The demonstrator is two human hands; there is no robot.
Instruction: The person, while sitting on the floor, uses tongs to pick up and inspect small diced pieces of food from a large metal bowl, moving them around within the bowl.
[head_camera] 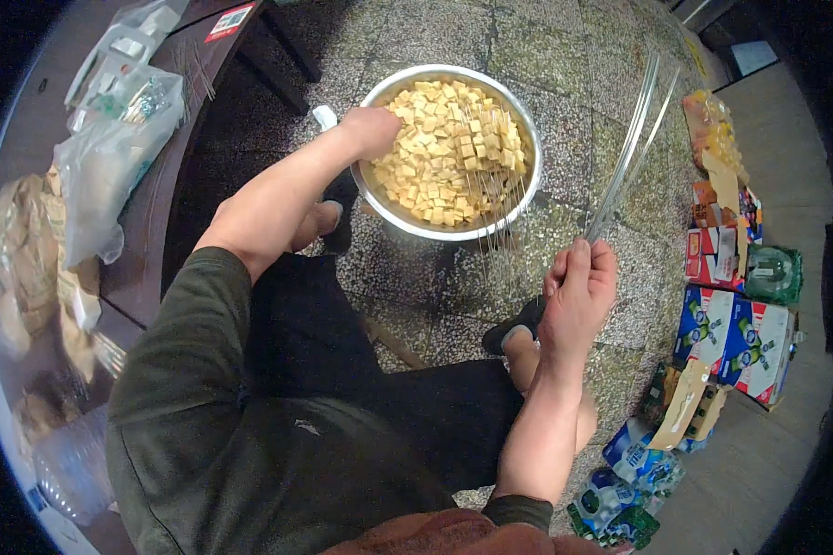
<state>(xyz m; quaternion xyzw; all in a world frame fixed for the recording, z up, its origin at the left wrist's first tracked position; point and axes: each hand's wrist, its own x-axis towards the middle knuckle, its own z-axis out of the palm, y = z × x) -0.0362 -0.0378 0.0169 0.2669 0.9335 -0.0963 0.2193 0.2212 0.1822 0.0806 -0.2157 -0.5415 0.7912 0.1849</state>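
A round metal basin [536, 166] stands on the floor before me, holding a heap of small yellow cubes [427, 149] that look like tofu. My left hand [375, 132] reaches over its left rim to the cubes; its fingertips are hidden, so whether it grips a cube I cannot tell. Several loaded skewers [489, 146] lie at the right side of the basin, cubes threaded at their far ends and bare metal shafts sticking out over the near rim. Right of the basin, my right hand [583, 284] grips a bundle of bare thin metal skewers [628, 152], which point up and away from me.
On the left, a dark table [201, 90] bears a plastic bag [118, 152], brown paper packaging [24, 257] and loose skewers [194, 69]. Along the right stand drink cartons [753, 347], a green-wrapped pack [774, 274] and shrink-wrapped bottles [638, 454]. A white scrap [325, 117] is beside the basin.
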